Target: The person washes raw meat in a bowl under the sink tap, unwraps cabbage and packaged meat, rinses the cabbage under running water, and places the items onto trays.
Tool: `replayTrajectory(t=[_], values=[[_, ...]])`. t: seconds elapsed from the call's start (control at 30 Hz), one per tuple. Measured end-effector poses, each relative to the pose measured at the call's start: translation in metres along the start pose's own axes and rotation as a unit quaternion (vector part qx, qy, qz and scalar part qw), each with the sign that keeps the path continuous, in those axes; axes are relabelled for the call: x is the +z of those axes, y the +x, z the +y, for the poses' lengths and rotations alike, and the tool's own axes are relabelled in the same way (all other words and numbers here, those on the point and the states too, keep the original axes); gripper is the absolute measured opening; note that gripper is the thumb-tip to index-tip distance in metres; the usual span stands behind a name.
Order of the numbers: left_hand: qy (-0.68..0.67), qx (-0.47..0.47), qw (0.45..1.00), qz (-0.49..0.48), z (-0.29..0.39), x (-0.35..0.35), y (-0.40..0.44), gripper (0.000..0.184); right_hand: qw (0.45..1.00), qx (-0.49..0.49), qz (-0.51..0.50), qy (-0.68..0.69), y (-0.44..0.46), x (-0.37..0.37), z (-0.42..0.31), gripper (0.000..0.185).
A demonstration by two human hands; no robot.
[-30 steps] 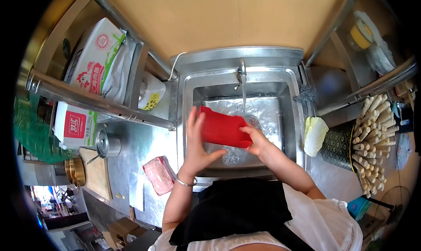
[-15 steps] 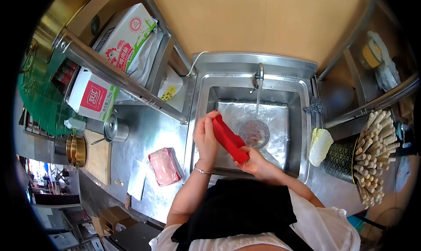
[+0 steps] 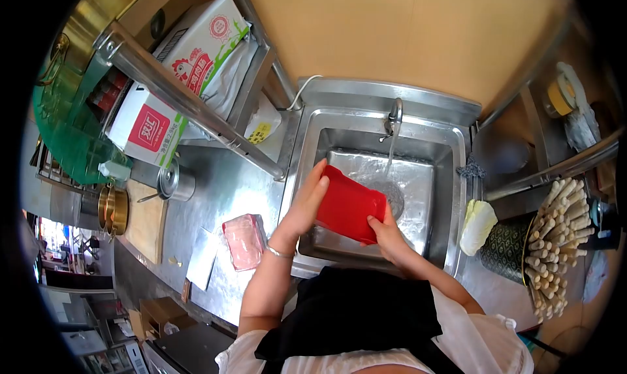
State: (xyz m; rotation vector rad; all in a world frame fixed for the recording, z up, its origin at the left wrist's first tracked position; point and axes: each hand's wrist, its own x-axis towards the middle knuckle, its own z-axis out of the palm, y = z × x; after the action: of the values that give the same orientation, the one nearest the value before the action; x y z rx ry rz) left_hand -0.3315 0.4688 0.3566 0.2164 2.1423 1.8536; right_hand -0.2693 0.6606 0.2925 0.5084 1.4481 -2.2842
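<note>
Both my hands hold a red container [image 3: 351, 204] over the near left part of the metal sink [image 3: 311, 178], its broad face tilted toward me. My left hand [image 3: 308, 201] is closed along its left edge, with part of the fingers hidden behind it. At the lower right corner my right hand [image 3: 385, 232] grips it, thumb on the near face and the other fingers out of sight. Water runs from the faucet [image 3: 396, 113] in a thin stream onto the round drain strainer [image 3: 394, 201], beyond the container.
Left of the sink lie a packaged pink meat block [image 3: 243, 242], a cleaver [image 3: 204, 267], a metal canister [image 3: 176, 182] and a cutting board [image 3: 145, 220]. Cartons [image 3: 147, 129] fill a shelf above. To the right are a cabbage piece [image 3: 478, 227] and a patterned holder [image 3: 506, 242] of pale sticks.
The red container has turned from its narrow side to its broad face, with both hands still on it. The pinkish bits seen at the strainer earlier no longer show. The view has shifted slightly.
</note>
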Motion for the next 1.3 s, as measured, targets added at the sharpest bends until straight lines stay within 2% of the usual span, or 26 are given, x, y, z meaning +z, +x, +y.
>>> replayTrajectory(t=[0.1,0.13,0.2,0.27,0.33,0.4,0.43,0.5,0.57,0.63,0.7,0.77,0.83,0.9,0.97,1.0,1.03,1.1,1.13,1.27,1.3], values=[[-0.027,0.021,0.999,-0.019,0.0,-0.005,0.013,0.049,0.999,-0.005,-0.018,-0.035,-0.005,0.002,-0.004,0.051],[-0.029,0.019,0.999,-0.018,0.001,-0.007,0.016,0.049,0.998,-0.005,-0.033,-0.052,-0.006,0.001,-0.006,0.052],[-0.008,-0.004,1.0,-0.014,0.004,-0.01,0.023,0.037,0.997,0.016,-0.055,-0.061,-0.009,-0.003,-0.007,0.053],[-0.012,0.002,1.0,0.001,0.001,-0.006,0.033,0.037,0.994,0.037,-0.077,-0.074,-0.009,-0.007,-0.008,0.053],[-0.019,0.003,1.0,0.019,-0.003,-0.001,0.039,0.038,0.992,0.058,-0.108,-0.012,-0.007,-0.013,-0.004,0.054],[-0.114,-0.123,0.986,-0.001,-0.004,0.0,0.049,0.035,0.991,0.063,-0.116,-0.006,0.001,-0.022,0.001,0.055],[-0.117,-0.124,0.985,-0.001,-0.007,0.0,0.054,0.035,0.99,0.064,-0.124,0.004,0.004,-0.026,0.002,0.055],[-0.183,-0.2,0.959,-0.084,-0.022,0.001,0.066,0.031,0.993,0.062,-0.103,0.006,0.008,-0.031,0.002,0.055],[-0.193,-0.19,0.958,-0.091,-0.044,0.004,0.075,0.031,0.995,0.059,-0.08,0.007,0.012,-0.038,0.003,0.055],[-0.205,-0.185,0.956,-0.099,-0.062,0.012,0.078,0.032,0.999,0.015,-0.04,0.006,0.016,-0.047,0.008,0.054],[-0.176,-0.13,0.976,0.017,-0.073,0.026,0.081,0.024,1.0,0.007,-0.005,-0.023,0.022,-0.059,0.004,0.053],[-0.205,-0.134,0.969,0.002,-0.079,0.032,0.082,0.025,0.998,-0.008,0.034,-0.049,0.035,-0.068,-0.006,0.052],[-0.255,-0.139,0.956,0.05,-0.084,0.045,0.083,0.031,0.989,0.01,0.117,-0.088,0.051,-0.075,-0.019,0.052],[-0.27,-0.11,0.956,0.046,-0.112,0.057,0.099,0.037,0.987,0.012,0.117,-0.114,0.076,-0.081,-0.032,0.052],[-0.15,-0.093,0.975,0.134,-0.133,0.066,0.113,0.039,0.983,-0.048,0.14,-0.111,0.113,-0.096,-0.026,0.052],[-0.128,-0.082,0.976,0.155,-0.158,0.069,0.126,0.041,0.981,-0.041,0.138,-0.131,0.122,-0.097,-0.032,0.054],[-0.13,-0.08,0.976,0.157,-0.162,0.069,0.131,0.041,0.981,-0.043,0.137,-0.133,0.127,-0.096,-0.037,0.054],[-0.176,-0.203,0.96,0.082,-0.17,0.068,0.138,0.04,0.98,-0.015,0.161,-0.112,0.137,-0.095,-0.046,0.055],[-0.2,-0.216,0.951,0.093,-0.165,0.07,0.139,0.04,0.98,-0.008,0.164,-0.115,0.145,-0.099,-0.044,0.056],[-0.168,-0.203,0.95,0.168,-0.152,0.072,0.138,0.041,0.983,0.031,0.155,-0.093,0.159,-0.097,-0.039,0.056],[-0.158,-0.166,0.957,0.18,-0.153,0.069,0.136,0.044,0.986,0.027,0.151,-0.072,0.167,-0.095,-0.033,0.057]])
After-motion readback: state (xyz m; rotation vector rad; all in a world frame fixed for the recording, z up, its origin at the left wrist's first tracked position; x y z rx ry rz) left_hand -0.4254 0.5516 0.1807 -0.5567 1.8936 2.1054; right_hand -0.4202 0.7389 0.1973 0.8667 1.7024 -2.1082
